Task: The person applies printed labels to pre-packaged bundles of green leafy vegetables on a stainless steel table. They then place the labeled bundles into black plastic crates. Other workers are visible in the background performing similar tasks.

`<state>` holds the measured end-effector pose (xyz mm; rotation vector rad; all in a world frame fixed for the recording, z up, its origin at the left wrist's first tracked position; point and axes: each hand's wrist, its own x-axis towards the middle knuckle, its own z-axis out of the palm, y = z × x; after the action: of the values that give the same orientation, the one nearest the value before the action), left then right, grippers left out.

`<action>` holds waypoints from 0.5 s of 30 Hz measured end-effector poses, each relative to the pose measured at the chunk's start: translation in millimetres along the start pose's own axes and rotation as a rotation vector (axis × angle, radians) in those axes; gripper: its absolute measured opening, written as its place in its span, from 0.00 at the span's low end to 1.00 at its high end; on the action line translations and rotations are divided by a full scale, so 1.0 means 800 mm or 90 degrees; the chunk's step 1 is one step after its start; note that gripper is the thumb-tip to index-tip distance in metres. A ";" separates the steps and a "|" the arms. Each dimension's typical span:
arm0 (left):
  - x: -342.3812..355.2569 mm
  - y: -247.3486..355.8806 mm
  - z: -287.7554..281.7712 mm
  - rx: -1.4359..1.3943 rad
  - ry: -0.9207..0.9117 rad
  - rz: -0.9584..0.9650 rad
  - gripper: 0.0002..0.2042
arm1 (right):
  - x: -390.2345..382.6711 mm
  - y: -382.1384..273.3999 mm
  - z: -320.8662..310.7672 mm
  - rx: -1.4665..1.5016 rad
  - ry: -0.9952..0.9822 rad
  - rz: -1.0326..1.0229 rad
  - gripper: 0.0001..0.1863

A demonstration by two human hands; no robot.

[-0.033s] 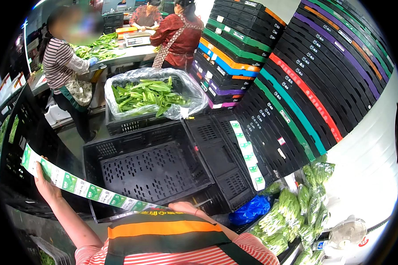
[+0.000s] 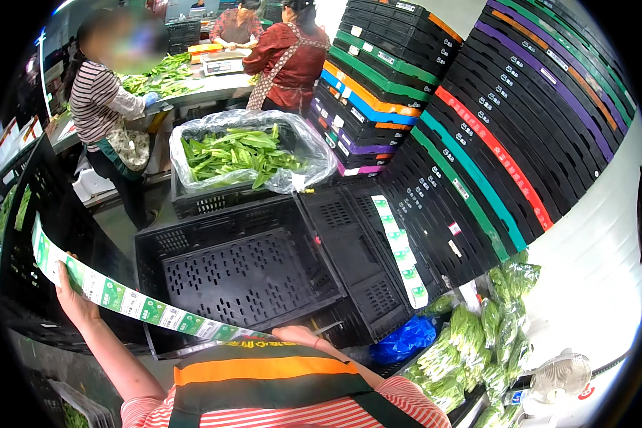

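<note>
My left hand (image 2: pixel 75 299) grips a long strip of green-and-white labels (image 2: pixel 143 307), whose far end curls up at the left. My right hand (image 2: pixel 299 335) holds the strip's other end just above my apron (image 2: pixel 264 374), its fingers partly hidden. The strip crosses the front of an empty black crate (image 2: pixel 235 271). Beside the crate, more label strips (image 2: pixel 399 250) lie on a black folded crate (image 2: pixel 335 250).
Behind the crate, a bag-lined crate (image 2: pixel 192 189) holds leafy greens. Tall crate stacks (image 2: pixel 521 114) stand right, above bagged greens (image 2: pixel 464 335), a blue bag (image 2: pixel 403 339) and a fan (image 2: pixel 558 374). Three co-workers (image 2: pixel 100 114) (image 2: pixel 285 71) (image 2: pixel 232 28) are at a table (image 2: pixel 203 85).
The left end of the label strip has lifted slightly. Both my hands stay in about the same place.
</note>
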<state>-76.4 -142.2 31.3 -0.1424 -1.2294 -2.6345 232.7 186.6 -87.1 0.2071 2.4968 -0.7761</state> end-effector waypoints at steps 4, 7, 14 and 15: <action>0.001 -0.002 -0.009 0.008 0.007 -0.005 0.15 | 0.001 0.002 0.001 0.013 0.032 -0.032 0.17; -0.006 0.007 -0.014 0.007 0.031 0.017 0.15 | 0.011 0.014 0.014 0.011 0.021 -0.053 0.17; -0.017 0.044 -0.021 0.025 0.118 0.023 0.18 | 0.017 0.014 0.032 -0.057 0.055 -0.114 0.11; -0.019 0.038 -0.023 0.036 0.120 0.036 0.18 | 0.016 0.021 0.038 -0.039 0.056 -0.102 0.12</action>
<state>-54.1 -173.0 39.3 0.0783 -1.2150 -2.4969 239.8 183.5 -123.4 0.0188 2.6418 -0.7668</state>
